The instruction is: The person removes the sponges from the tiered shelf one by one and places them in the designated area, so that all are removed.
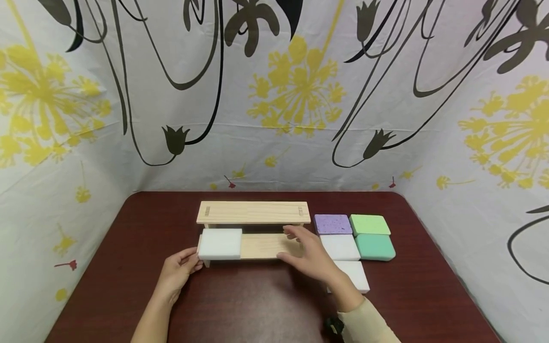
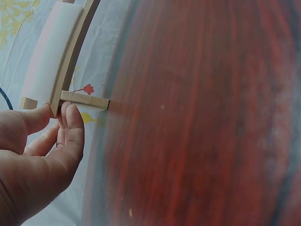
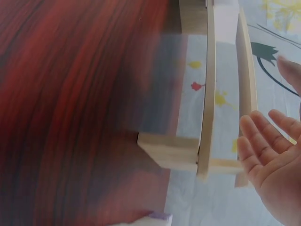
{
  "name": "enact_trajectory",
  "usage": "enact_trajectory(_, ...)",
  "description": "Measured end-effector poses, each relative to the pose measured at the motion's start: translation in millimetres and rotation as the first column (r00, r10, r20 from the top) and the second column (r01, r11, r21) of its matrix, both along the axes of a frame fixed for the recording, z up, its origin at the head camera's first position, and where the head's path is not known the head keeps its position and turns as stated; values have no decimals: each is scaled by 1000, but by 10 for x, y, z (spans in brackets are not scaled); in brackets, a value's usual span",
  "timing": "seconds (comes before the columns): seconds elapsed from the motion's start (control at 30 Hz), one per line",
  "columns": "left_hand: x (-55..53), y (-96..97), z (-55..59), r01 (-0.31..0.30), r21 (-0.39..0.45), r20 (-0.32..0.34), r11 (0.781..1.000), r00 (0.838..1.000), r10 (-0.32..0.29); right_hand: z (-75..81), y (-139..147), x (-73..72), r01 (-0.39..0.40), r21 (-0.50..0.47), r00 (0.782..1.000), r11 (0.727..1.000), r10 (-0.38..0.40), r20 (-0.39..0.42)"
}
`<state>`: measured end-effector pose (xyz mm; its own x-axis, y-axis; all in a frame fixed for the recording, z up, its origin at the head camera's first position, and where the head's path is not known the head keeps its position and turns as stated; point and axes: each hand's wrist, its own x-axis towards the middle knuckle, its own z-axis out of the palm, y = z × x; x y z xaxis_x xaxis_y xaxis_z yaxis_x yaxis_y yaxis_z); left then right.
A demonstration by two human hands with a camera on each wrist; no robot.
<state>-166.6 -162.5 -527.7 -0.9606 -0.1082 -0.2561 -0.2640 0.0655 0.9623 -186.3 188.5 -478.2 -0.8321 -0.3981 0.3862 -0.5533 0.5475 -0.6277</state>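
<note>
A two-step wooden rack (image 1: 253, 212) stands on the dark red table, its lower step in front of the upper one. On the left part of the lower step lies a white sponge-like block (image 1: 220, 244). My left hand (image 1: 177, 271) pinches the left end of that step, thumb on top and fingers underneath, as the left wrist view shows beside the rack's short leg (image 2: 87, 100). Over the right end of the bare lower board (image 1: 261, 246) hovers my right hand (image 1: 310, 255), fingers spread and holding nothing. In the right wrist view its fingers (image 3: 261, 136) overlap the rack.
Right of the rack, several blocks lie in rows: purple (image 1: 333, 224), light green (image 1: 370, 224), teal (image 1: 375, 247) and white (image 1: 339, 247). Another white block (image 1: 353, 275) is partly covered by the right forearm. A patterned cloth (image 1: 283, 157) hangs behind the table (image 1: 240, 305).
</note>
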Motion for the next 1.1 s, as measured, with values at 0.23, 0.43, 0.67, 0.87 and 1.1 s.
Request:
enact_trajectory(0.23, 2, 3, 9, -1, 3, -1, 1000, 1000, 1, -50, -139, -27, -9, 31, 1000, 999, 9, 4)
enact_trajectory(0.43, -1, 5, 5, 0, 6, -4, 1000, 1000, 0, -109, -215, -39, -26, 36, 1000, 999, 25, 17)
enact_trajectory(0.67, -4, 6, -1, -3, 4, -7, 1000, 1000, 3, -123, -311, -62, -53, 40, 999, 998, 53, 13)
enact_trajectory(0.87, -5, 7, -7, 0, 4, -8, 1000, 1000, 0, -153, -416, -89, -56, 49, 998, 997, 54, 44)
enact_trajectory(1.1, -3, 5, -5, 0, 5, -11, 1000, 1000, 0, -211, -521, -122, -53, 70, 997, 996, 49, 60)
